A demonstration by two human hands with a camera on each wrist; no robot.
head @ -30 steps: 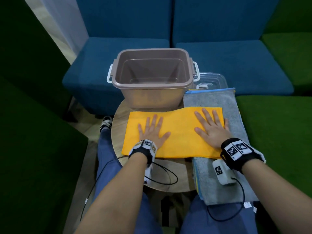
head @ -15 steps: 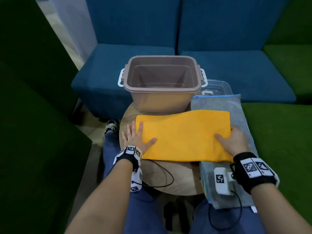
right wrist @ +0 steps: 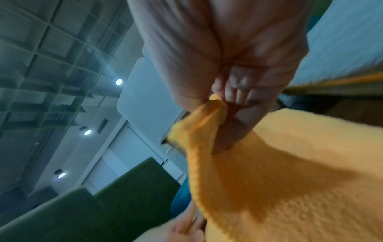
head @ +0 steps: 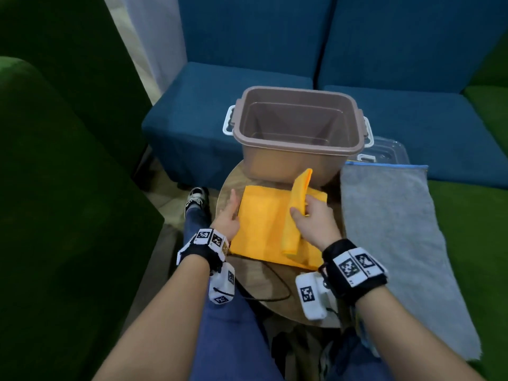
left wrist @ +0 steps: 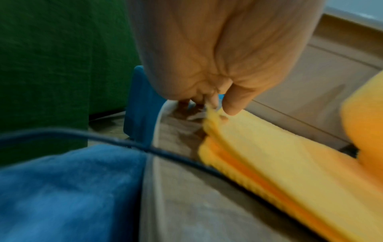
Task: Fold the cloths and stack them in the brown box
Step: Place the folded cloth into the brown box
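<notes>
Pinching the right edge of the orange cloth [head: 264, 224] between thumb and fingers, the right hand [head: 312, 224] has that edge raised off the counter [head: 264, 284] and standing up over the middle of the cloth; right wrist view shows the fold of fabric clamped in the fingertips [right wrist: 219, 101]. Left hand [head: 228, 215] sits at the cloth's left edge, fingers pointing far; left wrist view shows thumb and fingers nipping the edge layers at the far-left corner, blurry but contact is clear. Cloth is already doubled, layers visible along its left edge, and its lower part lies flat on the round wooden counter, near side of the brown box [head: 299, 133]. Brown box stands upright on the far part of the counter, open top, nothing inside, white handles at both sides. Grey towel [head: 398, 237] lies spread to the right of the counter, reaching from far to near, a blue edge at its far end. Clear plastic lid [head: 390, 152] lies just past the towel, right of the box. Black cable [head: 264, 287] crosses the near counter. Blue sofa seats [head: 275, 75] behind, green cushions [head: 68, 188] left and right.
</notes>
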